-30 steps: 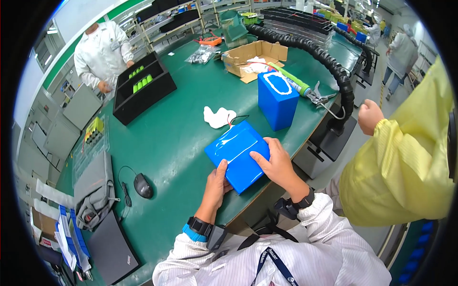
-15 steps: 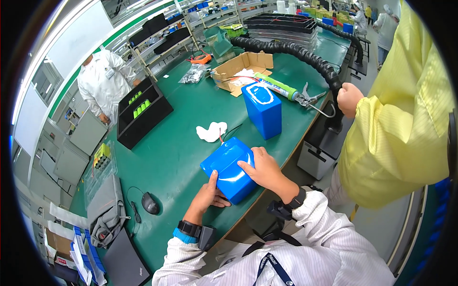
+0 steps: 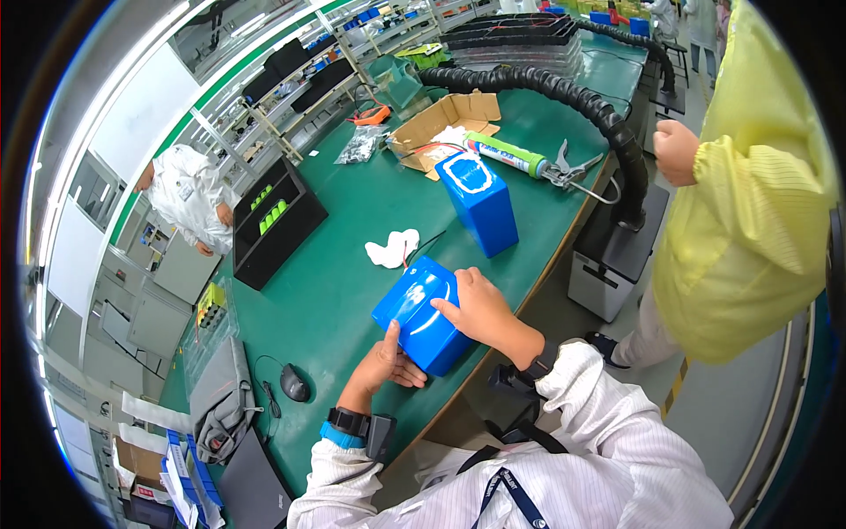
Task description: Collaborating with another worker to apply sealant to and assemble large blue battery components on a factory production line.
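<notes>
A blue shrink-wrapped battery pack (image 3: 419,314) lies near the table's front edge, with a thin red and black lead coming out at its far end. My left hand (image 3: 386,361) holds its left side, thumb up along the side and fingers under the near corner. From the right, my right hand (image 3: 480,309) grips the pack, its thumb lying across the top face. Just beyond stands a second blue battery pack (image 3: 485,207), upright, with a ring of white sealant on top. A crumpled white cloth (image 3: 392,249) rests by the lead.
Behind the packs are a caulking gun (image 3: 564,172) with a green tube and an open cardboard box (image 3: 441,123). A black tray (image 3: 278,225) holds green cells at left, near a mouse (image 3: 294,383). At right are a black hose (image 3: 608,119) and a co-worker in yellow (image 3: 749,220).
My hands stay on the pack, the right thumb shifted slightly left. The yellow-sleeved co-worker's hand has come away from the hose. The person in white has lowered a hand. The view has turned slightly.
</notes>
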`<state>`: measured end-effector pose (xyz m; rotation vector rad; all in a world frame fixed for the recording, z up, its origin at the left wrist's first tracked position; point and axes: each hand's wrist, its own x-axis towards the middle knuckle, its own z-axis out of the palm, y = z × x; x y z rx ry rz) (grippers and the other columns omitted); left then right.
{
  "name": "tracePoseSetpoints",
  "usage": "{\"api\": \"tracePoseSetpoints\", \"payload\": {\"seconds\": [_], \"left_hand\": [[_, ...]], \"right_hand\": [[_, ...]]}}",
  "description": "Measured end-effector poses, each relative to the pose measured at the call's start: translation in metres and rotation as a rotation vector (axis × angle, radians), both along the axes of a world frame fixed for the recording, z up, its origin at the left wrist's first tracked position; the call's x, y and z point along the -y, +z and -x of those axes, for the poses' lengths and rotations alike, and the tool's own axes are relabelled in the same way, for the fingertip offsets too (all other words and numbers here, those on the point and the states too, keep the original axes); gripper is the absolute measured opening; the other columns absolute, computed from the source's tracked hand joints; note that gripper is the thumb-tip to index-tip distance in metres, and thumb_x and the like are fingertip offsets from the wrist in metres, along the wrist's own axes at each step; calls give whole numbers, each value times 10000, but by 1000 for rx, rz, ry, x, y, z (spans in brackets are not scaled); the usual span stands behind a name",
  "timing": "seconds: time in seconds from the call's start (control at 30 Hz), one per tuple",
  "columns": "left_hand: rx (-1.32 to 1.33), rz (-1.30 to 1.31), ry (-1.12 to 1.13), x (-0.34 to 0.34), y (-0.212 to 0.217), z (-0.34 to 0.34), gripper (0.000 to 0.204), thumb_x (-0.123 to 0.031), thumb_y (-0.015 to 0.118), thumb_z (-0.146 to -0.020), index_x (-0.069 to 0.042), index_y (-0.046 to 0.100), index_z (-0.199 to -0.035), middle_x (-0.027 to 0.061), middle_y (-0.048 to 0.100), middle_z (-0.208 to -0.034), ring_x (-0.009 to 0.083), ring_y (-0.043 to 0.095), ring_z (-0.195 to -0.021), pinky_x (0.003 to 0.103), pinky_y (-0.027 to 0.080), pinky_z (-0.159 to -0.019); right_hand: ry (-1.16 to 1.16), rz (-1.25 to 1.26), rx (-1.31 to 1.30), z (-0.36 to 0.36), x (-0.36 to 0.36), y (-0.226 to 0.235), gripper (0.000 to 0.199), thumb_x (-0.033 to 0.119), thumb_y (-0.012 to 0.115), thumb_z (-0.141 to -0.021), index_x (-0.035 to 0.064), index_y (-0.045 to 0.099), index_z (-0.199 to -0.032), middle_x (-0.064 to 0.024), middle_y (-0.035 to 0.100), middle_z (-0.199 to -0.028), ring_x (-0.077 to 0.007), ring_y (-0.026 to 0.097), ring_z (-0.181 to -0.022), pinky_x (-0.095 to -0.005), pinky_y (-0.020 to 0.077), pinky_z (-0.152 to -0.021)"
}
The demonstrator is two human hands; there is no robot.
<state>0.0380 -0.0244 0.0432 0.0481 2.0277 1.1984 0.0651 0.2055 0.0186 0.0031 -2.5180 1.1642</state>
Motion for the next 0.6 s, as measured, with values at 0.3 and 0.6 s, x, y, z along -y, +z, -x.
{"api": "tracePoseSetpoints", "payload": {"seconds": [0.3, 0.6], "left_hand": [[-229, -48, 224, 19, -25, -36, 726, -621, 321, -1034, 35, 607, -911, 182, 683, -691, 229, 682, -576, 279, 536, -518], [-409, -133, 148, 7, -20, -137, 309, -251, 503, -1059, -41, 593, -851, 25, 590, -632, 78, 559, -536, 220, 429, -498]], "right_hand": [[51, 80, -118, -16, -41, -7, 499, 324, 673, -926, -55, 586, -1238, -219, 617, -1160, -381, 618, -1060, -445, 510, -896], [-165, -201, -537, 18, -81, 24, 426, 231, 661, -919, 25, 589, -1285, -97, 590, -885, -293, 600, -880, -421, 477, -752]]}}
